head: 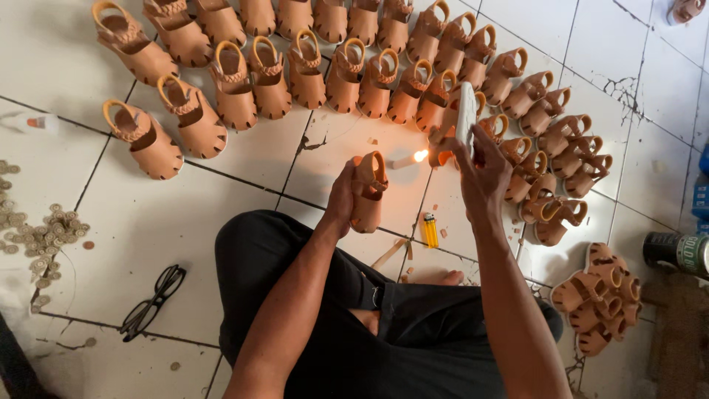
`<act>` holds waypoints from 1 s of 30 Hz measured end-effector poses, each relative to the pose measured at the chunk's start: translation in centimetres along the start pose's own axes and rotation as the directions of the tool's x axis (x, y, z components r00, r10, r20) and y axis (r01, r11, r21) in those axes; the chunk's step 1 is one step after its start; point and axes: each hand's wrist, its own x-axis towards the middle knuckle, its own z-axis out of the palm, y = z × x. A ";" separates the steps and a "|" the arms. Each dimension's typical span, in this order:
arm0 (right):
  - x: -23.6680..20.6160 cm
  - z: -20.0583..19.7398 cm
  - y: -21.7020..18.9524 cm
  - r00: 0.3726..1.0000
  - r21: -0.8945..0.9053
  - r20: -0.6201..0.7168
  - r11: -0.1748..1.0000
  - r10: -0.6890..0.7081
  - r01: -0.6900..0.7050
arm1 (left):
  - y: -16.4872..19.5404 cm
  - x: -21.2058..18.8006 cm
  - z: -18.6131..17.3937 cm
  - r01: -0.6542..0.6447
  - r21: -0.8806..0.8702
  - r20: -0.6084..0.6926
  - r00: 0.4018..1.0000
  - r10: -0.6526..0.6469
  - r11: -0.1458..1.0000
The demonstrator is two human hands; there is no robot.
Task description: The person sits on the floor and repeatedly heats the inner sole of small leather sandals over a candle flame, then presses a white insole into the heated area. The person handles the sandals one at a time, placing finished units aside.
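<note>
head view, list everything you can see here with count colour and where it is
small sandals: dozens, too many to count exactly, tan, in rows on the floor ahead and curving down the right side
stacked sandals: a small pile, tan, lower right
sandal in hand: one, tan, centre
lit flame: one, orange, beside the held sandal
white lighter: one, in the right hand
yellow lighter: one, on the floor by the knee
glasses: one pair, black, floor lower left
small round metal pieces: a heap, dull gold, left edge
can: one, dark green, right edge
tiled floor: white, cracked
left hand: holds the sandal
right hand: holds the white lighter
</note>
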 end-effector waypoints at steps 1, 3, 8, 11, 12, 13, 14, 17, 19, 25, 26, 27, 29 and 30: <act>0.2 0.1 0.0 1.000 -0.016 -0.008 1.000 -0.013 0.013 | 0.0 0.0 0.0 0.014 0.002 -0.011 1.000 -0.014 1.000; 0.3 0.2 -0.2 1.000 -0.047 -0.003 0.999 -0.010 0.010 | -0.1 0.1 -0.2 -0.022 -0.015 0.009 1.000 0.022 1.000; -0.5 -0.2 -0.1 0.999 0.057 0.048 0.998 0.017 -0.020 | -0.3 0.5 -0.5 0.011 0.005 -0.018 1.000 -0.011 1.000; -0.4 0.0 0.0 0.995 -0.058 0.006 0.994 0.096 -0.095 | -0.6 0.6 -0.5 0.033 0.023 -0.029 0.999 -0.032 0.999; -0.3 0.1 0.0 0.998 -0.059 -0.005 0.996 0.065 -0.065 | -0.6 0.6 -0.5 0.014 0.016 -0.003 1.000 -0.014 1.000; 0.0 0.3 0.1 0.999 -0.058 -0.016 0.998 0.029 -0.030 | -0.6 0.6 -0.5 -0.010 0.007 0.022 1.000 0.010 1.000; 0.2 0.5 0.1 1.000 -0.059 -0.022 0.998 -0.011 0.009 | -0.6 0.6 -0.4 -0.012 -0.005 0.021 1.000 0.012 1.000; 0.3 0.5 0.4 0.998 -0.099 -0.011 0.993 -0.067 0.065 | -0.5 0.6 -0.4 -0.011 -0.020 0.008 1.000 0.011 1.000; 0.1 0.6 0.8 0.996 -0.117 0.016 0.989 -0.086 0.088 | -0.5 0.5 -0.5 0.005 0.005 -0.007 1.000 -0.005 1.000; 0.1 -0.2 1.0 0.983 -0.110 0.058 0.978 -0.174 0.179 | -0.7 0.6 -0.6 -0.034 0.000 0.022 0.999 0.034 0.999; -0.1 -0.6 0.9 0.978 -0.059 0.071 0.978 -0.198 0.202 | -0.8 0.6 -0.7 -0.046 -0.033 0.036 0.998 0.047 0.998; -0.3 -1.4 0.7 0.992 0.021 0.105 0.997 -0.077 0.075 | -0.9 0.6 -0.8 -0.059 -0.069 0.050 0.997 0.063 0.996; -1.4 -3.5 0.3 0.966 0.159 0.206 0.969 0.156 -0.191 | -0.9 0.4 -0.9 -0.026 -0.198 0.140 0.989 0.054 0.980; -2.2 -4.5 0.2 0.952 0.109 0.240 0.969 0.192 -0.223 | -1.0 0.1 -0.9 0.029 -0.280 0.220 0.975 0.035 0.959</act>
